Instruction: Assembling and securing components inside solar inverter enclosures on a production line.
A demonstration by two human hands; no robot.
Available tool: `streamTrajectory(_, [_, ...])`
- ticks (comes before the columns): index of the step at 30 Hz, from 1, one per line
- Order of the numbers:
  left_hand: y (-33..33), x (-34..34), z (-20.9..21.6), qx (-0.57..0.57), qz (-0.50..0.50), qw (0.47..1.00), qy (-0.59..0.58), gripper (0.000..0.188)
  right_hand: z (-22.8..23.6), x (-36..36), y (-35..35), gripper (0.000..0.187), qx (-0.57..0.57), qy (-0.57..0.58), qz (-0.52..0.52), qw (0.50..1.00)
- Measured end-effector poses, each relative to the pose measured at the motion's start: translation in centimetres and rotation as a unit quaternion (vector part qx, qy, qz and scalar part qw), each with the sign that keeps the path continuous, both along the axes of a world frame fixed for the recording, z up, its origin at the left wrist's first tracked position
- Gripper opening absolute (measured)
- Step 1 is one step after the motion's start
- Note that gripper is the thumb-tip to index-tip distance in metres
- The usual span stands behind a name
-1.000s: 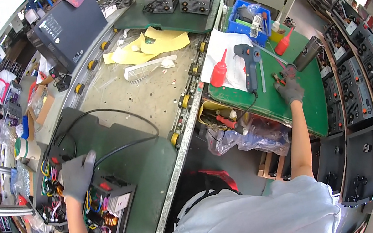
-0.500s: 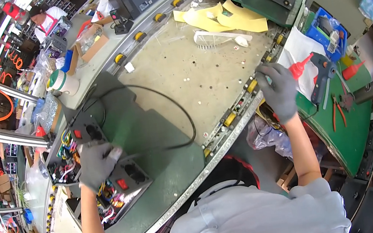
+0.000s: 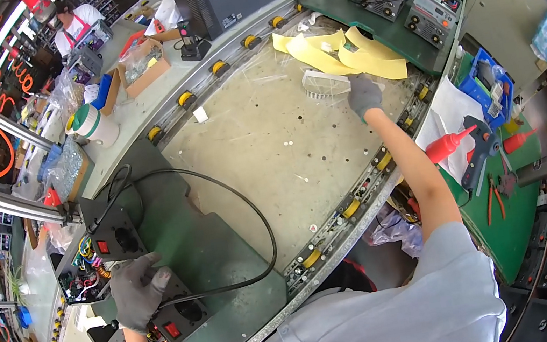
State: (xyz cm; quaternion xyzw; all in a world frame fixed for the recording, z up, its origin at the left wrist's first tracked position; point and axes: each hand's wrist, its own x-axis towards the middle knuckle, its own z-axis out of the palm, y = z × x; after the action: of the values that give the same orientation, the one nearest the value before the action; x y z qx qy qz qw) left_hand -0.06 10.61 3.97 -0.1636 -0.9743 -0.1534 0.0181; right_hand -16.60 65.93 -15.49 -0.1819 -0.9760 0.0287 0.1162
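Note:
My left hand (image 3: 138, 294), in a grey glove, grips the upper edge of the nearer black open-cased electrical unit (image 3: 184, 308). Its fingertips are partly hidden behind the panel. A black power cable (image 3: 273, 238) loops from the farther unit (image 3: 114, 239) back to the panel beside this hand. Each panel carries a red switch and a round black socket. Both units lie on a dark green board (image 3: 235, 247). Out ahead, my gloved right hand (image 3: 365, 95) is closed over the handle end of a white bristled brush (image 3: 321, 84), covering much of that handle.
Yellow sheet scraps (image 3: 319, 51) lie beyond the brush. Yellow rollers (image 3: 350, 208) line the conveyor's near rail. On the right, a green table (image 3: 521, 219) bears a glue gun (image 3: 477, 158), red bottles and orange-handled pliers (image 3: 494, 200). Across the line, a co-worker (image 3: 77, 32) sits among parts.
My right hand has reached forward from the near rail to the brush. The green board, units and my left hand have slid left and nearer along the rollers. The view has shifted too.

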Motion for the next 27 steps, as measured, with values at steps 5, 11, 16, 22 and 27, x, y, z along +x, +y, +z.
streamTrajectory(5, [0.0, -0.3, 0.2, 0.002, -0.01, 0.999, 0.051, 0.054, -2.3, -3.0, 3.0, 0.013, 0.053, -0.059, -0.004, 0.997])
streamTrajectory(11, [0.3, -0.6, 0.2, -0.016, 0.054, 0.997, 0.05, 0.038, 7.0, 2.3, -8.5, 0.014, -0.675, -0.049, 0.111, 0.728])
streamTrajectory(16, [1.3, -0.2, 0.6, 0.052, 0.019, 0.989, 0.136, 0.024, 12.4, 6.6, -19.9, 0.01, -0.861, 0.072, 0.209, 0.458])
streamTrajectory(22, [5.4, 0.2, 1.2, 0.551, 0.092, 0.805, -0.197, 0.061, 16.1, 9.5, -29.0, 0.013, -0.917, 0.073, 0.247, 0.304])
streamTrajectory(27, [6.4, -0.8, 2.3, 0.683, 0.143, 0.7, -0.152, 0.047, 16.4, 10.3, -33.0, 0.014, -0.919, 0.065, 0.262, 0.286])
